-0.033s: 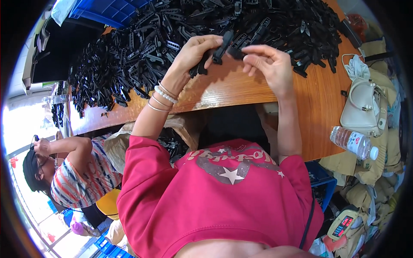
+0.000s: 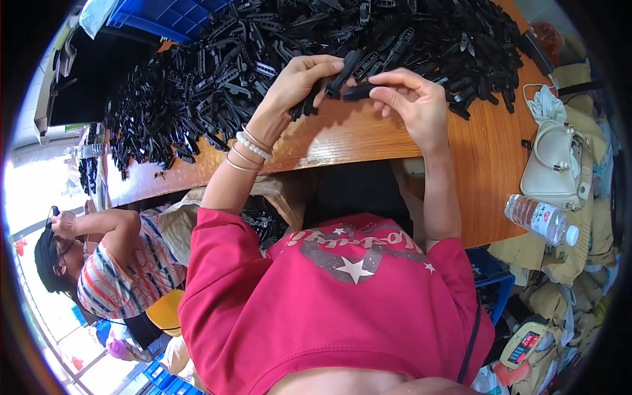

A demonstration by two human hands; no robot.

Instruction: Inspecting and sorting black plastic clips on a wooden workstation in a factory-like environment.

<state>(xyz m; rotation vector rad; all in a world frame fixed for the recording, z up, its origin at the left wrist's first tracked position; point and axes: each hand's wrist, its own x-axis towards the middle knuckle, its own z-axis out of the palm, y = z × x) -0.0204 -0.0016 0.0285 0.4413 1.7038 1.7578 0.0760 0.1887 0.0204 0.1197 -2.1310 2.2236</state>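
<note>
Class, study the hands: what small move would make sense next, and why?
Perhaps the right hand should ease its black piece toward the lower end of the long black part in the left hand: both are firmly in hand, and the piece's tip lies close to that end. Whether they touch is unclear.

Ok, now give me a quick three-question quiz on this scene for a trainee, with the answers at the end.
1. True or false: the white beaded bracelet is on the right wrist.
2. Which is nearest the clear bottle: A) striped shirt, B) white handbag, C) white beaded bracelet?
3. Fill the gap: the left hand holds a ____ part, and the right hand pinches another.

Key: 1. False, it is on the left. 2. B. 3. Black.
</note>
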